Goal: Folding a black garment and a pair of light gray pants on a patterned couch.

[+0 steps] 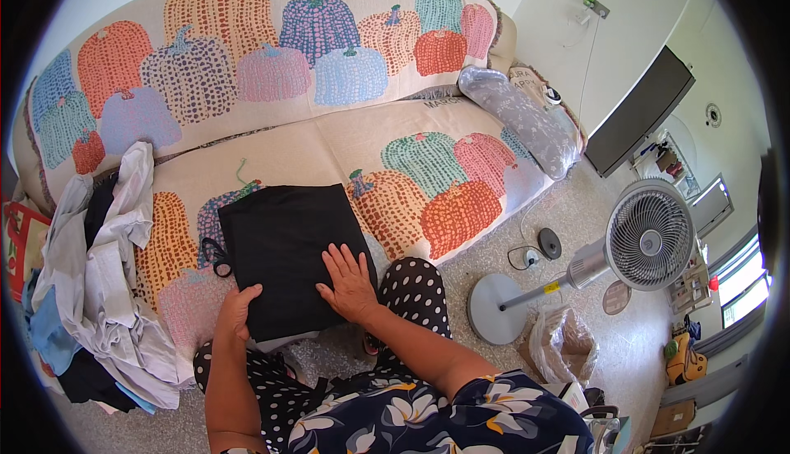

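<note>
A folded black cloth lies on the front of the pumpkin-patterned sofa cover, between my knees and the seat. My right hand rests palm down on its right part, fingers spread. At its lower left edge is my left hand, thumb on top and the other fingers partly hidden at the side; whether they pinch the cloth I cannot tell. Black-handled scissors lie against the cloth's left edge, their blades not visible. Under the near edge, a bit of pale fabric shows.
Crumpled white, blue and black clothes are heaped at the sofa's left end. A grey patterned cushion lies at the right end. On the floor to the right stand a pedestal fan and a plastic-lined bin.
</note>
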`<action>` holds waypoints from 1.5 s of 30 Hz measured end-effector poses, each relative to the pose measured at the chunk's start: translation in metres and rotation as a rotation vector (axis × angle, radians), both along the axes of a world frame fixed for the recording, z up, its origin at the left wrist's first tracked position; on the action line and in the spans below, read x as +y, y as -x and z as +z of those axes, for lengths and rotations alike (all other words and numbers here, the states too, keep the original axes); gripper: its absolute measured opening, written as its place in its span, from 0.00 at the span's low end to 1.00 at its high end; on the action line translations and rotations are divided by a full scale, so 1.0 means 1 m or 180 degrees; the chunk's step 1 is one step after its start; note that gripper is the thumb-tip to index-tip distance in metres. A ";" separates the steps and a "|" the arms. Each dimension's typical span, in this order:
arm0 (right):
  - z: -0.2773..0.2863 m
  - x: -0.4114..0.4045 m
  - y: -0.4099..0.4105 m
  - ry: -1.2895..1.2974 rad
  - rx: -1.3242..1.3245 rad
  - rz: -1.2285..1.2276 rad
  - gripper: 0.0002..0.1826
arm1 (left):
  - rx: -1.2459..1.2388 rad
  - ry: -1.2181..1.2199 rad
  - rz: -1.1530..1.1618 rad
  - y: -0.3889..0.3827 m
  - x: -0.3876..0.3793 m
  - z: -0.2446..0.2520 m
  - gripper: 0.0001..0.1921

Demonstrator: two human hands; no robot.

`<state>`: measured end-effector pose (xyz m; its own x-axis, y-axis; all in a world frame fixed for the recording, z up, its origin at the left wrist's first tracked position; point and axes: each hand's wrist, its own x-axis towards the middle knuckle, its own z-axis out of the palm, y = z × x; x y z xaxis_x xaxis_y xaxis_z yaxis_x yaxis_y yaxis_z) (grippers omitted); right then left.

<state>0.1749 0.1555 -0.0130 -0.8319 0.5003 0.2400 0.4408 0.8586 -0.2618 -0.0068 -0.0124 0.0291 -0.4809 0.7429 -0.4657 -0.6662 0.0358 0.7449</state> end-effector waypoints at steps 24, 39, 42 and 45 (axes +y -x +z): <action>0.060 0.035 -0.137 0.0383 0.0880 -0.0106 0.20 | 0.0330 -0.0396 0.0066 -0.022 -0.015 0.030 0.24; 0.051 0.132 -0.081 0.0381 -0.1741 0.0866 0.22 | 0.0195 -0.0764 0.2823 -0.146 -0.236 0.208 0.17; 0.028 0.151 -0.053 -0.0117 -0.1934 0.0823 0.23 | 0.0826 -0.0133 0.3851 -0.185 -0.295 0.232 0.13; 0.012 0.146 -0.038 -0.0411 -0.1922 0.0519 0.23 | 0.1319 0.0103 0.4488 -0.203 -0.375 0.227 0.11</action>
<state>0.2125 0.3013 -0.0013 -0.9024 0.3543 -0.2451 0.3394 0.9351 0.1019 0.1965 -0.3872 0.2561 -0.8835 -0.4517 -0.1238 0.0931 -0.4284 0.8988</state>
